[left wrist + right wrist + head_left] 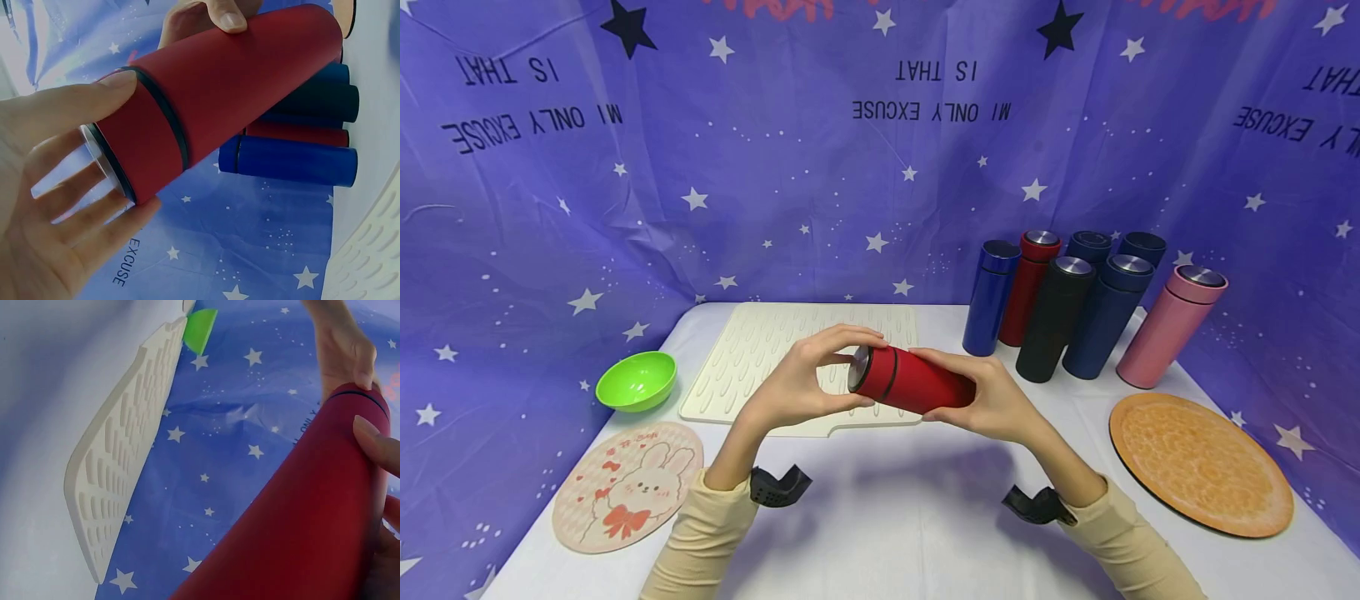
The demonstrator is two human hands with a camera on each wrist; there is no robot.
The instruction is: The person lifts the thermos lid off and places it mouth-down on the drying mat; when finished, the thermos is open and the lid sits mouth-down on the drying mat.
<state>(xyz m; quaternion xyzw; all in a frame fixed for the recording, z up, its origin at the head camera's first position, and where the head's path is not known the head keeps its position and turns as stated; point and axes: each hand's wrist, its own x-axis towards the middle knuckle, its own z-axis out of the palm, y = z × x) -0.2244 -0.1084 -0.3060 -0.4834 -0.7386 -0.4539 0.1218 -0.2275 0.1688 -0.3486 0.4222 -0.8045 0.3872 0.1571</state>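
A red thermos bottle (917, 382) with a silver-topped lid (860, 369) is held nearly level in the air, its lid end toward the left. My left hand (808, 379) grips the lid, thumb on one side and fingers on the other; the left wrist view shows the thumb lying near the dark ring below the lid (139, 134). Around the body of the bottle my right hand (988, 396) curls from the base end. Below and behind the bottle lies a white ridged drying mat (760, 350).
Several upright bottles, among them blue (990, 300), black (1055, 321) and pink (1171, 329) ones, stand at the back right. An orange round mat (1202, 462) lies in front of them. At left are a green bowl (637, 383) and a rabbit-print mat (628, 487).
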